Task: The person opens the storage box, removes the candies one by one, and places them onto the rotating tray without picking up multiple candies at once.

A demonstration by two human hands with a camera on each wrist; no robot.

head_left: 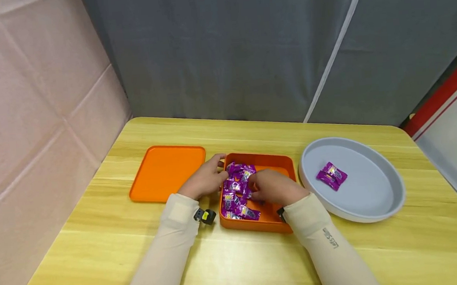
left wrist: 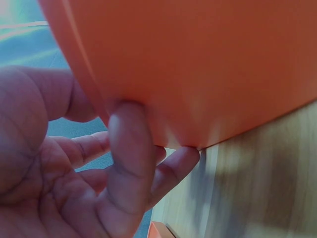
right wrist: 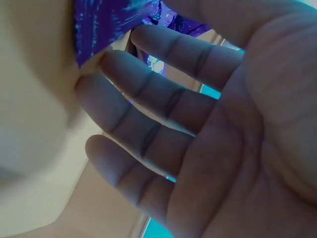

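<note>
We are seeing left hand bracing box wall, fingers straight | right hand reaching, fingers loose, into candies | box lying mid-table between lid and tray

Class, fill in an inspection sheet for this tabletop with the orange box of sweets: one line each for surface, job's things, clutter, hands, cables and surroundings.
Surface: light wooden table, grain visible.
Job's things: orange box holding many purple sweets; orange lid lying flat to its left; grey round tray to its right with two sweets on the tray.
Clutter: nothing seen.
Hands: left hand rests against the box's left wall, fingers straight; right hand is inside the box over the sweets; whether it holds one cannot be told.
Cables: nothing seen.
Surroundings: grey curtain behind, pink sheet at left, red and white panel at right.
</note>
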